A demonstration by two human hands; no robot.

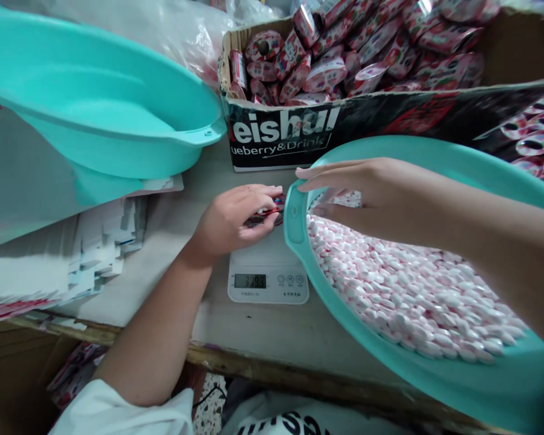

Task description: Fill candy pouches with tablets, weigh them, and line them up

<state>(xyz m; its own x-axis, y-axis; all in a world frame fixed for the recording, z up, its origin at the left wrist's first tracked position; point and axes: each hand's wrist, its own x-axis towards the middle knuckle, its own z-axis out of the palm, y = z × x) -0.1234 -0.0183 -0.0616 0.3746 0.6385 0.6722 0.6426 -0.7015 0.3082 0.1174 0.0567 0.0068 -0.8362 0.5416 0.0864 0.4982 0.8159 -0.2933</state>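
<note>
My left hand (pixel 238 217) curls around a small red patterned container (pixel 265 216), which sits over a white digital scale (pixel 268 284). Most of the container is hidden by my fingers and the basin's handle. The scale's lit display shows digits I cannot read surely. My right hand (pixel 349 184) reaches over the handle end of a turquoise basin (pixel 344 314), fingers stretched and apart, its thumb low over the candies. White and pale pink oval candies (pixel 417 296) fill much of that basin. I cannot see any candy held in the right hand.
A black cardboard box (pixel 367 121) full of red and pink patterned containers (pixel 326 72) stands behind. More lie at the right edge. Another turquoise basin (pixel 118 109) stands at upper left, beside stacked white cards or papers (pixel 86 241). The table's wooden edge (pixel 272 365) runs in front.
</note>
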